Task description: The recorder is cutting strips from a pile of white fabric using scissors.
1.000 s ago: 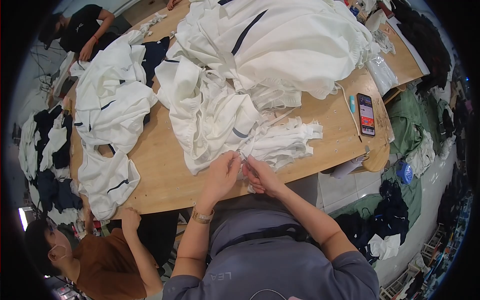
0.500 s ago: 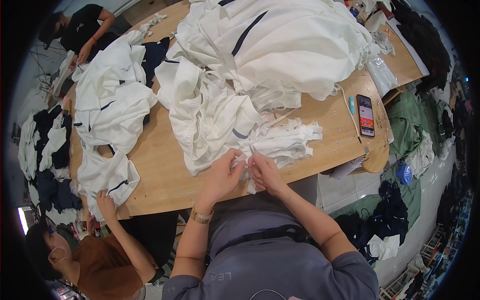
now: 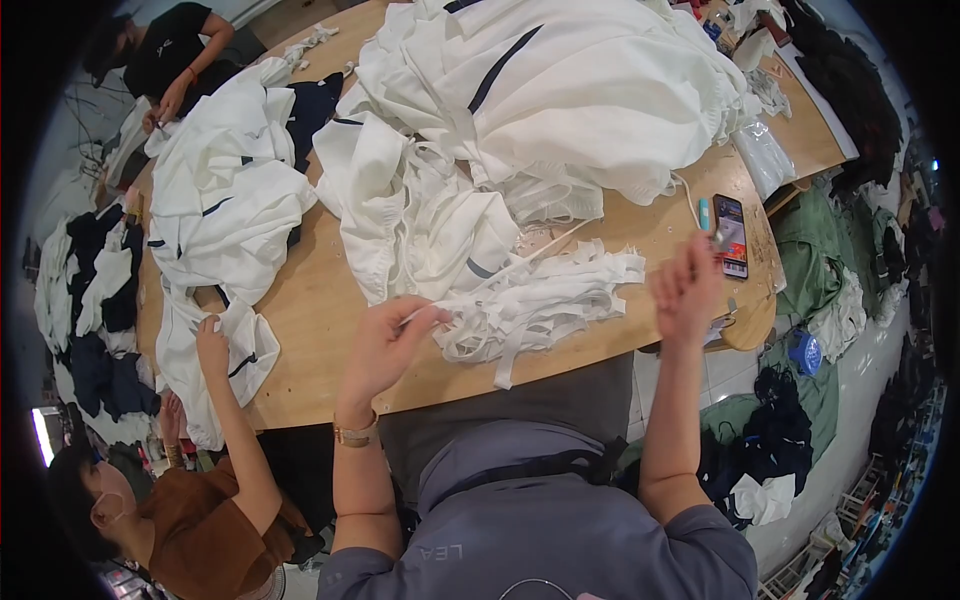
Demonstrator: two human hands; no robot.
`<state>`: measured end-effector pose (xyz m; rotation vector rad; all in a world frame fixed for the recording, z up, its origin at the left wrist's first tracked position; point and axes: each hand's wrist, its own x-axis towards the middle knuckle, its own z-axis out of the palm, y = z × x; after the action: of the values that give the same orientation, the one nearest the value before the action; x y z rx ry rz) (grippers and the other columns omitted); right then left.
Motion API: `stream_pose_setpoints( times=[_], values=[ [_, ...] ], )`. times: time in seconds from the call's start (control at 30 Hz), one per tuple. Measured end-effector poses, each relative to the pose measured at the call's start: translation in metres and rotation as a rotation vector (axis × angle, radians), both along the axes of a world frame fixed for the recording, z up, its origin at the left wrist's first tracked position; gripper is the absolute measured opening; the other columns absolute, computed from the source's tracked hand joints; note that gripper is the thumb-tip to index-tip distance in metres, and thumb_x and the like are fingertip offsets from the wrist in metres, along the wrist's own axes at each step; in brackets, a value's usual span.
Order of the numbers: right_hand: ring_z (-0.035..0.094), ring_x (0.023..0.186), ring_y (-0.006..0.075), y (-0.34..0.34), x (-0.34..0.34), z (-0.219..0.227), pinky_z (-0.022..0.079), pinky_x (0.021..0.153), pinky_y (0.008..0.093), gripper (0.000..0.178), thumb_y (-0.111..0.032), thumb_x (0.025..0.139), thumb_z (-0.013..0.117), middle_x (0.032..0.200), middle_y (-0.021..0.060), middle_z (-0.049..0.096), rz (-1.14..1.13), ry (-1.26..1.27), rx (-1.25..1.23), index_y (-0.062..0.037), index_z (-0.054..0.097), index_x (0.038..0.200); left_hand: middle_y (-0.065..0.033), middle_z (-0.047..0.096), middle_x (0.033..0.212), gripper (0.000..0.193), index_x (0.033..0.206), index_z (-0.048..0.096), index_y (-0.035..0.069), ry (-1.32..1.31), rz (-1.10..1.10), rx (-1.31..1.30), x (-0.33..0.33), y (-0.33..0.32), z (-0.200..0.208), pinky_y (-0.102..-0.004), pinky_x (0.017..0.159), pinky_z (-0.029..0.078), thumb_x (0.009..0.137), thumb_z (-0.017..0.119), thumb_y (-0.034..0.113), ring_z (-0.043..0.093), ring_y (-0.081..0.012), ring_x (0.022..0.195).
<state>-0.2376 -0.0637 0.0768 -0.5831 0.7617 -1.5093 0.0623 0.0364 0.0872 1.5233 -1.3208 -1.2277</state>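
Note:
My left hand (image 3: 383,345) is closed in a pinch at the table's near side, gripping the end of a narrow white strip (image 3: 545,250). Beside its fingertips lies a loose heap of white cut fabric strips (image 3: 560,300). My right hand (image 3: 688,290) is raised over the table's right end, near a phone (image 3: 731,235). Its fingers are closed and slightly blurred; a small shiny tip shows at them, too unclear to name. White garments (image 3: 410,220) with dark trim lie just beyond the strips.
A large pile of white garments (image 3: 600,90) covers the far middle of the wooden table (image 3: 320,370). At the left, a person in brown (image 3: 215,530) handles white garments; another in black (image 3: 165,50) works farther off. A turquoise pen-like object (image 3: 703,212) lies by the phone.
My hands have separated: the left moved left and slightly down, the right swung right and up toward the phone. The strip heap now shows more fully, with a strip stretched across it.

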Motion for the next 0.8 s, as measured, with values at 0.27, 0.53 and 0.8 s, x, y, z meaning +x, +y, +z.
stream_pose_setpoints(
  times=[0.27, 0.53, 0.8],
  values=[
    [0.029, 0.034, 0.0013, 0.013, 0.037, -0.02, 0.023, 0.031, 0.0182, 0.019, -0.013, 0.085, 0.052, 0.05, -0.0081, 0.037, 0.342, 0.447, 0.032, -0.0108, 0.055, 0.105, 0.0021, 0.055, 0.068, 0.017, 0.084, 0.061, -0.002, 0.249, 0.016, -0.041, -0.022, 0.001, 0.022, -0.017, 0.05, 0.03, 0.088, 0.05, 0.01, 0.039, -0.0011, 0.058],
    [0.039, 0.057, 0.0013, 0.018, 0.093, -0.025, 0.033, 0.051, 0.0192, 0.011, -0.013, 0.08, 0.06, 0.061, -0.0049, 0.048, 0.831, 0.694, -0.187, -0.0042, 0.059, 0.087, 0.0017, 0.035, 0.065, 0.03, 0.093, 0.045, 0.004, 0.999, 0.222, -0.69, 0.029, 0.051, 0.07, -0.0186, 0.04, 0.021, 0.085, 0.057, 0.03, 0.031, -0.0053, 0.049],
    [0.039, 0.041, 0.0008, -0.025, 0.046, 0.011, 0.028, 0.037, 0.0177, 0.015, -0.016, 0.081, 0.062, 0.055, -0.0036, 0.048, 0.419, 0.538, -0.054, -0.0008, 0.059, 0.082, 0.0026, 0.025, 0.062, 0.028, 0.107, 0.043, 0.001, 0.094, 0.933, -1.289, 0.086, 0.077, 0.162, -0.0176, 0.041, 0.018, 0.09, 0.048, 0.023, 0.02, -0.0053, 0.051]
  ],
)
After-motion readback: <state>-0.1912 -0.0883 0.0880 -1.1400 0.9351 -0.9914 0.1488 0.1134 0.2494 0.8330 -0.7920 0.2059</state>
